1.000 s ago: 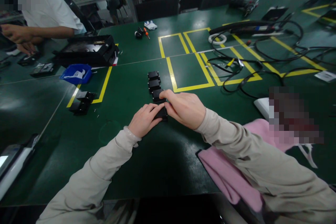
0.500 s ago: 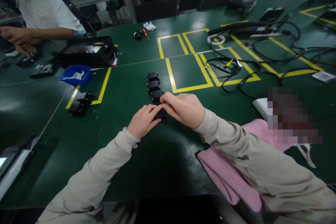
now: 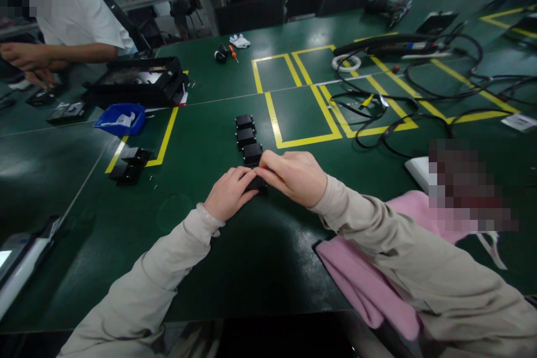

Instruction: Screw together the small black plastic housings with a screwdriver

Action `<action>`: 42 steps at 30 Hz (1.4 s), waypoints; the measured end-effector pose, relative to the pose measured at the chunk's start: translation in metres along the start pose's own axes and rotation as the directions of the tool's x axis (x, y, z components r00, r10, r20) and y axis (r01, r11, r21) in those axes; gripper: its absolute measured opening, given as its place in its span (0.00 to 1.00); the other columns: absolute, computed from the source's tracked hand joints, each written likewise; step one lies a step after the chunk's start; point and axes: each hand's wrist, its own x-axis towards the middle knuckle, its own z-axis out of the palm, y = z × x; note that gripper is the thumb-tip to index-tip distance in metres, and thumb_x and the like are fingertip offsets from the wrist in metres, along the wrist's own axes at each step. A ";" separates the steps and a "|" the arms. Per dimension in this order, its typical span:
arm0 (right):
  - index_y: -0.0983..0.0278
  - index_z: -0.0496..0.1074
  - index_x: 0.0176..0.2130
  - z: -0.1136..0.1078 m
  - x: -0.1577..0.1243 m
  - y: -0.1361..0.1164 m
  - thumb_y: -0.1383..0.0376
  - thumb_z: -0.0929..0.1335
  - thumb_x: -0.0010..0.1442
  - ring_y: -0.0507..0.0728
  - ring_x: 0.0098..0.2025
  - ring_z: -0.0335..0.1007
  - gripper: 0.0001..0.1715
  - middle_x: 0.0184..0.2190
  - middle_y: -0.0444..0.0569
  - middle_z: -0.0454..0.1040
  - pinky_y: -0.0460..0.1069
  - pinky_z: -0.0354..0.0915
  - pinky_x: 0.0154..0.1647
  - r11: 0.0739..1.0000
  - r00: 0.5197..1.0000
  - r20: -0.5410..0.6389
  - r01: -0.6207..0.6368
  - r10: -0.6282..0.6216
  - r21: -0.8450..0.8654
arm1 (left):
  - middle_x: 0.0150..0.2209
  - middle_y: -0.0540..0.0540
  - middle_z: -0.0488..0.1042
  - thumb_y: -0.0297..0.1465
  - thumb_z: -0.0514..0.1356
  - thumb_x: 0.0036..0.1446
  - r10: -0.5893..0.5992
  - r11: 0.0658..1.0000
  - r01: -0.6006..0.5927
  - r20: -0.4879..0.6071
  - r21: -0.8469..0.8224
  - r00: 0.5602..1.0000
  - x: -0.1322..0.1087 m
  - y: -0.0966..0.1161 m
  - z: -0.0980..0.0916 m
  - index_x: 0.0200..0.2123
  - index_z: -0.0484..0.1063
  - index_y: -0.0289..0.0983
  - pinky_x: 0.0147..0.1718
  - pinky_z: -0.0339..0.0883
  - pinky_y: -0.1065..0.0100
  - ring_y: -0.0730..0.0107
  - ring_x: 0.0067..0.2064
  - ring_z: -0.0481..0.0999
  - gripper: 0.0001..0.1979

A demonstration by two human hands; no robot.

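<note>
On the green table, a small black box-like part (image 3: 257, 185) lies under my fingers, largely covered by them. My left hand (image 3: 229, 193) grips it from the left side, with thumb and fingers around it. Over its top edge, my right hand (image 3: 296, 176) is closed in a pinch, its fingertips touching the left fingers. Whatever the right fingertips hold, if anything, is hidden. Just beyond stand three similar black parts in a line: a near one (image 3: 252, 154), a middle one (image 3: 246, 137) and a far one (image 3: 245, 121). Small shiny bits show at their sides.
More black parts (image 3: 130, 166) and tiny loose screw-like pieces (image 3: 153, 182) lie left, near a blue bin (image 3: 121, 119) and a black tray (image 3: 136, 81). Black cables (image 3: 377, 100) spread at right. A pink cloth (image 3: 361, 279) lies beneath my right sleeve. Another person (image 3: 71, 17) sits far left.
The right fingertips have shifted very slightly left over the black part. My left hand and the row of parts stay as they were.
</note>
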 end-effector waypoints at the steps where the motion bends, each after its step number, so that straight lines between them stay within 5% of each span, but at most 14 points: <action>1: 0.65 0.68 0.44 0.001 0.000 0.000 0.56 0.53 0.70 0.54 0.26 0.69 0.23 0.26 0.48 0.76 0.47 0.48 0.27 1.000 1.000 -0.015 -0.006 0.006 0.001 | 0.46 0.40 0.70 0.35 0.56 0.63 -0.003 1.000 0.003 0.003 -0.003 1.000 0.000 0.000 0.000 0.56 0.63 0.35 0.44 0.68 0.57 0.56 0.46 0.69 0.19; 5: 0.66 0.66 0.50 0.007 0.000 0.003 0.65 0.54 0.68 0.53 0.28 0.70 0.18 0.31 0.48 0.77 0.47 0.49 0.27 1.000 0.992 -0.126 -0.018 0.018 0.000 | 0.49 0.41 0.69 0.34 0.56 0.63 -0.006 0.999 0.007 0.018 -0.032 1.000 0.000 0.000 -0.001 0.60 0.59 0.38 0.46 0.67 0.58 0.57 0.47 0.69 0.23; 12: 0.65 0.69 0.40 0.007 -0.002 0.003 0.60 0.54 0.69 0.53 0.26 0.68 0.20 0.25 0.48 0.76 0.48 0.50 0.29 0.995 0.983 -0.163 0.071 -0.082 -0.076 | 0.47 0.41 0.69 0.35 0.56 0.63 -0.003 1.000 0.003 0.012 0.003 1.000 0.000 0.001 -0.001 0.57 0.62 0.38 0.45 0.67 0.58 0.57 0.47 0.69 0.20; 16: 0.66 0.67 0.48 0.006 -0.002 0.002 0.65 0.56 0.66 0.53 0.27 0.70 0.17 0.29 0.48 0.77 0.48 0.52 0.29 0.998 0.986 -0.156 0.046 -0.052 -0.041 | 0.48 0.41 0.69 0.35 0.56 0.63 -0.008 1.000 0.008 0.008 -0.007 1.000 0.000 0.001 -0.002 0.58 0.60 0.38 0.46 0.67 0.58 0.57 0.47 0.69 0.21; 21: 0.65 0.69 0.42 0.006 -0.002 0.002 0.58 0.54 0.69 0.54 0.26 0.69 0.21 0.25 0.47 0.76 0.49 0.49 0.28 0.995 0.990 -0.120 0.070 -0.079 -0.076 | 0.46 0.41 0.70 0.35 0.56 0.63 -0.010 1.000 0.010 0.017 0.006 1.000 0.001 0.001 -0.002 0.55 0.63 0.36 0.45 0.68 0.58 0.56 0.46 0.69 0.18; 25: 0.65 0.68 0.47 0.005 -0.002 0.001 0.64 0.55 0.68 0.53 0.27 0.70 0.17 0.28 0.47 0.77 0.48 0.49 0.29 0.998 0.988 -0.141 0.055 -0.060 -0.039 | 0.47 0.41 0.69 0.35 0.56 0.63 -0.008 1.000 0.008 0.016 0.005 1.000 0.001 0.001 -0.002 0.57 0.61 0.37 0.46 0.67 0.58 0.56 0.47 0.69 0.21; 30: 0.65 0.70 0.41 0.004 -0.002 0.000 0.57 0.53 0.69 0.54 0.27 0.70 0.23 0.26 0.48 0.76 0.48 0.48 0.28 0.997 0.993 -0.098 0.056 -0.060 -0.047 | 0.46 0.40 0.70 0.35 0.56 0.63 -0.004 1.000 0.004 0.009 0.004 1.000 0.000 0.001 0.000 0.55 0.64 0.34 0.45 0.67 0.58 0.56 0.46 0.69 0.19; 35: 0.65 0.67 0.48 0.004 -0.002 0.000 0.64 0.54 0.68 0.53 0.29 0.71 0.18 0.32 0.48 0.78 0.48 0.51 0.30 0.999 0.992 -0.123 0.036 -0.035 0.012 | 0.47 0.41 0.69 0.34 0.57 0.63 -0.009 1.000 0.009 0.016 0.000 1.000 0.000 0.001 -0.001 0.58 0.61 0.37 0.46 0.67 0.58 0.57 0.47 0.69 0.21; 42: 0.65 0.68 0.45 0.004 -0.002 0.001 0.59 0.54 0.69 0.54 0.28 0.71 0.20 0.28 0.48 0.77 0.48 0.51 0.29 0.999 0.995 -0.091 0.027 -0.029 -0.024 | 0.46 0.41 0.70 0.35 0.57 0.63 -0.008 1.000 0.008 0.018 0.008 1.000 0.000 0.001 -0.001 0.57 0.62 0.36 0.45 0.68 0.58 0.56 0.47 0.69 0.21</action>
